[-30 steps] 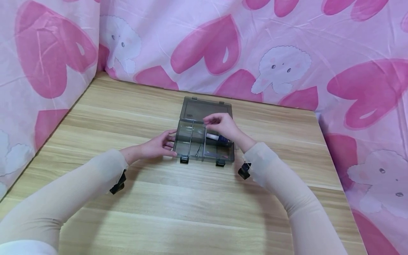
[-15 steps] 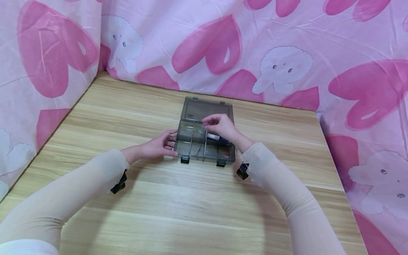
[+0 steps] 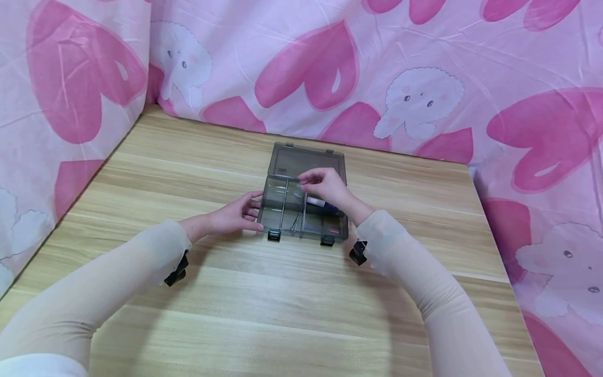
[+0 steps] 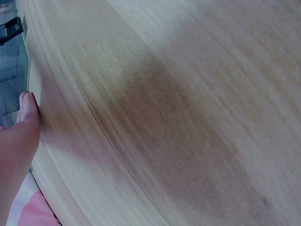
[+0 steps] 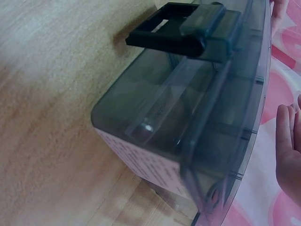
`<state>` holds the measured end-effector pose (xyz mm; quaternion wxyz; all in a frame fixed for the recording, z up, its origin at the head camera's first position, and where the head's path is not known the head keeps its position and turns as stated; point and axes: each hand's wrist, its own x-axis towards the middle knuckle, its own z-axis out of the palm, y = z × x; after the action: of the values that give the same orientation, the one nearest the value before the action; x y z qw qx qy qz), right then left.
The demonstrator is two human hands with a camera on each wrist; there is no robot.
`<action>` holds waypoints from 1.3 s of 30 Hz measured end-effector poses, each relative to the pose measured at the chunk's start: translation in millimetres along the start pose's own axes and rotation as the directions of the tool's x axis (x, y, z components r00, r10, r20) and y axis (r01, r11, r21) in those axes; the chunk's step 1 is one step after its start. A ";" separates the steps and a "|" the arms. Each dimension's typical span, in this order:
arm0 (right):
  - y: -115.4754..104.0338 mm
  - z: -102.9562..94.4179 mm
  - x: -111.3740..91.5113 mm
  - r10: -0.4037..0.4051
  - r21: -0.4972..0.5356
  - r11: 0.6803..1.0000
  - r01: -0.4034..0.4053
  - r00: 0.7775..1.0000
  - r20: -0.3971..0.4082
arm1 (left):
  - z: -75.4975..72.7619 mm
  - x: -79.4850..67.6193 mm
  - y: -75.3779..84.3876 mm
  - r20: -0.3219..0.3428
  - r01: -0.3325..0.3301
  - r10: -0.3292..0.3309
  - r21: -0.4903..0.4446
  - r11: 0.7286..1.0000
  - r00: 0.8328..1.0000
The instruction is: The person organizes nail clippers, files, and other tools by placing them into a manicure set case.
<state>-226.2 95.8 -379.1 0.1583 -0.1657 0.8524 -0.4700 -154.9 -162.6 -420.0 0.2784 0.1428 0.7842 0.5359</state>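
Note:
A smoky grey plastic compartment box (image 3: 325,225) lies on the table, its lid (image 3: 306,159) folded back. My left hand (image 3: 229,215) touches the box's left wall with extended fingers and thumb; the left wrist view also shows these fingers (image 4: 29,108) at the wall. Over the middle dividers, my right hand (image 3: 328,187) pinches a tiny clear thing between thumb and fingertips, too small to name. A white and dark blue tube (image 3: 316,201) lies in a right compartment, partly hidden under that hand. Thin metal screws or pins (image 3: 296,222) lie in the front middle compartment.
Two dark latches (image 3: 274,234) hang from the box's front edge. A small red piece (image 3: 334,231) shows in the front right compartment. The wooden table (image 3: 264,314) meets pink patterned cloth (image 3: 306,68) at the back and sides.
The right hand has shifted very slightly left over the box, still pinching. Left hand and box stay in place; the head view drifts a little.

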 end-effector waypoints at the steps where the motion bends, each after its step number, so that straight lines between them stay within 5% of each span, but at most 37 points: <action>1: 0.3 0.1 0.2 0.001 -0.001 1.000 -0.001 1.000 0.000 | -0.1 0.0 -0.1 0.000 -0.001 0.001 0.001 1.000 1.000; 21: -3.7 -2.5 -1.0 -0.002 0.018 1.000 0.002 1.000 0.001 | 1.3 -0.3 2.1 -0.005 -0.010 0.010 -0.021 1.000 1.000; 39: 4.9 -26.0 -26.3 0.032 0.047 0.998 -0.032 0.999 0.010 | 1.7 -1.7 4.9 0.006 -0.013 0.014 -0.029 0.999 1.000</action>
<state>-214.4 129.1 -367.0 0.1735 -0.1504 0.8429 -0.4866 -153.0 -160.3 -415.5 0.2792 0.1458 0.7745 0.5485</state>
